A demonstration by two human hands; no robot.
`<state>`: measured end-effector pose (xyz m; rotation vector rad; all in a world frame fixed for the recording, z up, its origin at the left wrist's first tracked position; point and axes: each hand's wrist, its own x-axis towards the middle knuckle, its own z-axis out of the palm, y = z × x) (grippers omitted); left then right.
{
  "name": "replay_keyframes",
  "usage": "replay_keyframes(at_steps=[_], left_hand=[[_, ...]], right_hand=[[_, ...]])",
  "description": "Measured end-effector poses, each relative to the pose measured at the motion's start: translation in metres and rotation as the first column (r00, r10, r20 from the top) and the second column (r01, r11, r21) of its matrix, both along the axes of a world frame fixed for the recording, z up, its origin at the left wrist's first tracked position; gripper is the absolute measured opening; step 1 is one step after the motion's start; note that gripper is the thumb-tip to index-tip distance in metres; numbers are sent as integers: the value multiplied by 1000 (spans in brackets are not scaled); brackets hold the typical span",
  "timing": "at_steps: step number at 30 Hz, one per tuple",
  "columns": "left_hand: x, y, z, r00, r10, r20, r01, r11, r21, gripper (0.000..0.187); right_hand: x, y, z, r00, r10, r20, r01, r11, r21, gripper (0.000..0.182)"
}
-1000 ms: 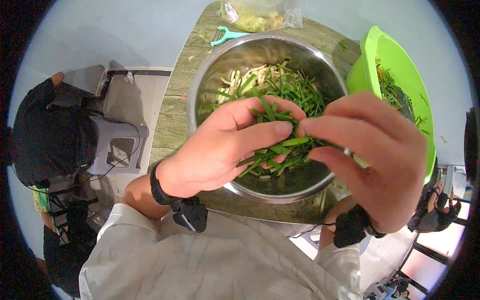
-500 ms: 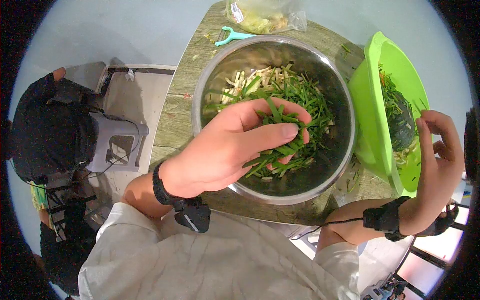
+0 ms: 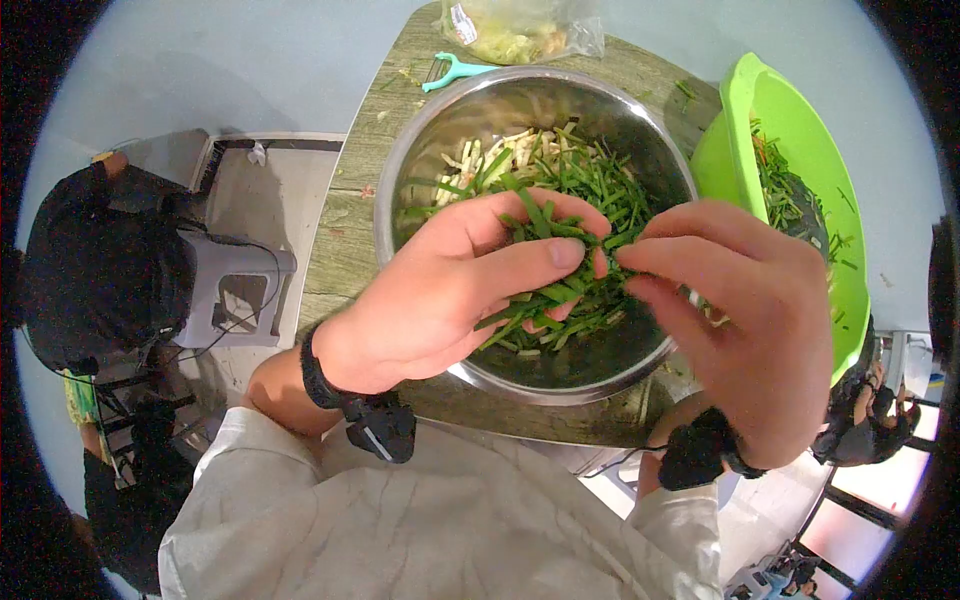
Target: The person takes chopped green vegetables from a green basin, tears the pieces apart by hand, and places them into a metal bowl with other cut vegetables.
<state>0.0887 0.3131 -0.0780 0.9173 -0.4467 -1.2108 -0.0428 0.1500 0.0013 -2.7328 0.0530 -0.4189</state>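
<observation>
My left hand (image 3: pixel 440 290) is closed round a bunch of cut green chives (image 3: pixel 545 225), palm up above a steel bowl (image 3: pixel 400 150). My right hand (image 3: pixel 745 315) has its thumb and fingertips pinched at the right end of this bunch, close to the left fingertips. Inside the steel bowl lie more chive pieces (image 3: pixel 620 190) and pale cut strips (image 3: pixel 510 155). To the right, a lime-green basin (image 3: pixel 740 110), tilted in view, holds more cut greens (image 3: pixel 775 190) and a dark rounded thing, partly hidden by my right hand.
At the table's far end lie a turquoise peeler (image 3: pixel 460 70) and a clear plastic bag (image 3: pixel 520 30) with pale green vegetable in it. A grey stool (image 3: pixel 240 290) and a black bag-like bundle (image 3: pixel 100 270) are off to the left. Stray green bits lie on the wooden table (image 3: pixel 350 220).
My right hand has moved left from the green basin to the chives in my left hand. My left hand stays nearly in place, still holding the bunch.
</observation>
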Motion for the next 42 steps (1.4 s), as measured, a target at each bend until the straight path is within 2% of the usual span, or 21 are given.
replay_keyframes(at_steps=[4,10,14,17,19,23,25,28,30,32,35,38,42], left_hand=[[2,2,-2,999,-7,-52,6,1000,-18,23],[3,2,-1,992,-4,-128,-2,999,-43,28],[3,2,-1,990,-14,-138,8,999,-39,28],[4,2,-2,991,-19,-131,15,999,-31,28],[3,0,0,998,-1,-57,0,1000,-12,22],[-1,0,4,998,23,-51,-23,1000,12,19],[-1,2,1,979,38,199,-24,997,-70,18],[0,3,-5,919,69,388,-11,989,-149,17],[0,3,-3,947,57,316,-18,992,-125,16],[0,2,3,995,34,95,-31,999,-32,17],[2,4,-1,966,18,257,1,997,-74,20],[-1,2,4,996,36,81,-37,999,2,22],[1,4,4,997,5,77,-3,999,-33,21]], right_hand=[[9,19,4,996,79,46,-84,992,99,25],[12,18,-6,991,122,60,-129,983,133,28],[14,7,-7,956,264,129,-274,959,70,30],[11,-2,-2,930,330,163,-344,936,69,31],[9,-9,3,919,355,172,-374,923,95,32],[4,-11,13,938,321,132,-338,932,131,31],[2,-12,13,945,306,117,-323,930,173,29],[2,-17,10,955,275,114,-295,923,246,27],[1,-18,10,964,238,118,-262,927,268,26],[1,-17,9,971,197,136,-228,935,273,26],[2,-17,7,974,147,174,-191,942,274,25],[3,-21,11,967,171,187,-206,961,185,25],[0,-25,15,972,143,186,-164,981,107,23]])
